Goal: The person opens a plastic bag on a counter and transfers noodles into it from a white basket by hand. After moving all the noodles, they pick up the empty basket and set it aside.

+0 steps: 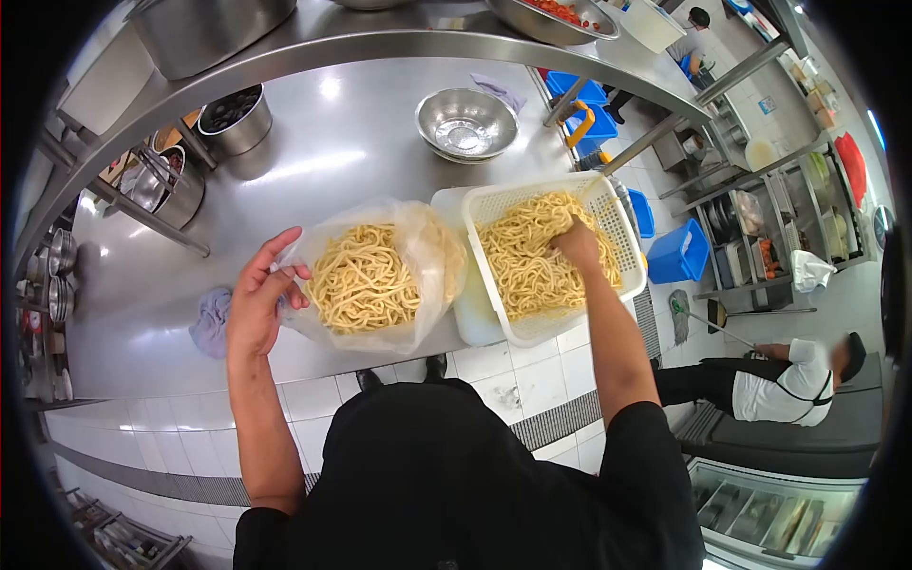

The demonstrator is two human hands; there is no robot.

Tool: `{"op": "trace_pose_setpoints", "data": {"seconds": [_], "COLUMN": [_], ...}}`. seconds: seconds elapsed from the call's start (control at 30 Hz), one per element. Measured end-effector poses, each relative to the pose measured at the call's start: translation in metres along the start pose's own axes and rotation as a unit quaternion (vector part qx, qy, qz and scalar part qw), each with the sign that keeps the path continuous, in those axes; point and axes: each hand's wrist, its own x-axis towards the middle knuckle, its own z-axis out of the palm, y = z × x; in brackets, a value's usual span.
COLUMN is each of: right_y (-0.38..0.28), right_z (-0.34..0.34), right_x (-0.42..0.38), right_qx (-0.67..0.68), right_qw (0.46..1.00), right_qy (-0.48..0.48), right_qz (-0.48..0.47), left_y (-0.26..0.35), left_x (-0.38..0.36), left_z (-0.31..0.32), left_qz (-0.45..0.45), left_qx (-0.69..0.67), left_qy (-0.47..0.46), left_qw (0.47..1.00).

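Pinching left rim of plastic bag (pixel 432 256) on table (pixel 351 123) with left hand (pixel 260 290); resting right hand (pixel 578 247) in noodles (pixel 532 261) inside white basket (pixel 617 228), just right of bag, so nearer right hand than left; can't tell right-hand grip

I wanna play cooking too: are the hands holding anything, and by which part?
The left hand holds the plastic bag by its left edge. The right hand reaches into noodles in the basket; whether it grips any is hidden.

White tiled floor (pixel 579 378), dark drain grating (pixel 556 421), steel overhead shelf (pixel 380 44)
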Motion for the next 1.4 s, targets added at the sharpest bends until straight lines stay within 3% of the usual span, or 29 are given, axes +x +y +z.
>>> {"op": "trace_pose_setpoints", "data": {"seconds": [0.03, 0.07, 0.13, 0.37, 0.57, 0.87, 1.0, 1.1, 1.17, 1.3, 1.4], "right_y": [0.002, 0.004, 0.012, -0.011, -0.03, -0.049, -0.031, -0.049, -0.055, -0.087, -0.126], "right_z": [-0.012, -0.028, -0.049, -0.194, -0.318, -0.5, -0.555, -0.54, -0.513, -0.439, -0.404], "right_x": [-0.002, -0.003, 0.0, -0.025, -0.035, -0.03, -0.012, -0.011, -0.01, -0.02, -0.035], "right_qx": [-0.001, 0.143, 0.384, 0.519, 0.511, 0.432, 0.479, 0.471, 0.486, 0.478, 0.54], "right_qw": [1.0, 0.988, 0.911, 0.849, 0.854, 0.887, 0.821, 0.81, 0.821, 0.821, 0.791], "right_qy": [0.001, -0.05, -0.14, -0.101, -0.01, 0.033, -0.081, -0.118, -0.076, -0.078, -0.042], "right_qz": [0.0, 0.029, 0.047, 0.011, -0.097, -0.161, -0.3, -0.329, -0.291, -0.302, -0.282], "left_y": [-0.001, -0.001, 0.001, 0.008, 0.013, 0.019, 0.019, 0.019, 0.018, 0.016, 0.018], "left_x": [0.0, 0.0, -0.002, 0.003, 0.005, 0.003, 0.002, 0.002, 0.003, 0.003, 0.002], "left_z": [-0.002, -0.004, -0.01, -0.013, -0.006, 0.002, 0.001, 0.0, 0.003, 0.008, 0.011], "left_qz": [0.006, 0.007, 0.007, 0.028, 0.041, 0.041, 0.035, 0.033, 0.034, 0.039, 0.039], "left_qx": [-0.005, -0.007, -0.034, -0.065, -0.104, -0.11, -0.103, -0.093, -0.092, -0.1, -0.092], "left_qy": [-0.001, -0.001, -0.003, -0.021, -0.052, -0.079, -0.071, -0.075, -0.072, -0.075, -0.049], "left_qw": [1.0, 1.0, 0.999, 0.997, 0.992, 0.99, 0.992, 0.992, 0.993, 0.991, 0.994]}}
